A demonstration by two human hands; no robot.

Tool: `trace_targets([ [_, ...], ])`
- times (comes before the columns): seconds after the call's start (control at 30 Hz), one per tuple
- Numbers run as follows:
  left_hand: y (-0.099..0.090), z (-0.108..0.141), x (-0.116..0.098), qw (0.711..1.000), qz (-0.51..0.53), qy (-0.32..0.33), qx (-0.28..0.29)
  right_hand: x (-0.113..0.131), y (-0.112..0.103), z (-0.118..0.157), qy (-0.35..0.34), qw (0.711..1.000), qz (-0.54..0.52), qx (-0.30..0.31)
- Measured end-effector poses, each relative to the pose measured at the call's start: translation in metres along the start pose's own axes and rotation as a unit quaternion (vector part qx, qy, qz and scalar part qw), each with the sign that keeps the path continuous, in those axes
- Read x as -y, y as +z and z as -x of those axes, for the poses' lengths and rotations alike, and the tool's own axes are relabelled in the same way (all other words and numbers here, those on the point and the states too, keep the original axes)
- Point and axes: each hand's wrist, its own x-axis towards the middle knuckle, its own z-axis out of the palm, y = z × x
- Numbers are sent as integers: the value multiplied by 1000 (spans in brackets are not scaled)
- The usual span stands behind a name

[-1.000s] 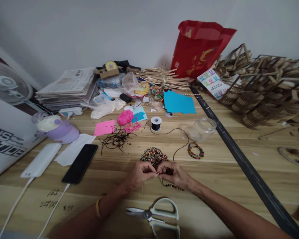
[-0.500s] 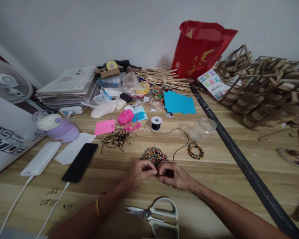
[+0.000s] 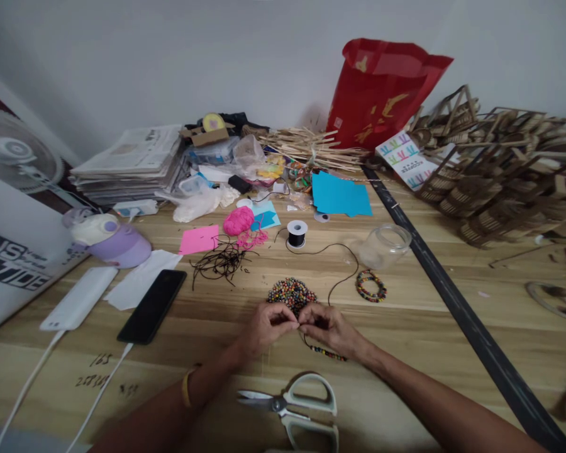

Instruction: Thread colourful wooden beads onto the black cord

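Both hands meet fingertip to fingertip in front of a pile of small multicoloured beads [image 3: 290, 292]. My left hand [image 3: 266, 330] is closed in a pinch, and whatever it holds is too small to make out. Thumb and forefinger of my right hand [image 3: 332, 330] are pinched on the thin black cord, its end hidden at the fingertips. Below that hand, a short strung row of beads [image 3: 329, 353] lies on the table. The cord leads back to a white spool of black cord [image 3: 297, 234]. Scissors [image 3: 290, 402] with pale handles lie nearer me, blades apart.
To the right are a beaded bracelet [image 3: 371, 286] and a glass jar [image 3: 385, 245]. Cut black cords [image 3: 221, 259], pink yarn [image 3: 238, 221] and a phone [image 3: 152, 307] lie left. Behind are blue paper [image 3: 340, 194], a red bag [image 3: 387, 94] and small woven baskets [image 3: 476, 195].
My right fingers have closed in towards my left fingertips. More of the strung bead row and a bit of cord now show beneath my right hand.
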Motion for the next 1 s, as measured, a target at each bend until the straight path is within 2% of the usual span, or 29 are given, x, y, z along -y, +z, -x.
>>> trace_targets([
  [0.13, 0, -1, -1, 998, -59, 36, -11, 0, 0, -1, 22, 1000, -6, -11],
  [0.4, 1, -2, 5, 983, -146, 114, -24, -3, 1, -1, 10, 999, 16, -32],
  [0.53, 0, 0, 7, 960, -232, 153, -20, -2, 2, -1, 23, 999, -19, -43],
  [0.67, -1, 2, 7, 923, -336, 189, 0, 1, 3, -1, 23, 998, -28, -45],
  [0.8, 0, 2, 8, 891, -409, 198, 10, 0, 3, -1, 23, 998, -32, -44],
  [1.0, 2, 2, 7, 883, -423, 203, 5, -2, 3, -1, 28, 998, -28, -45],
])
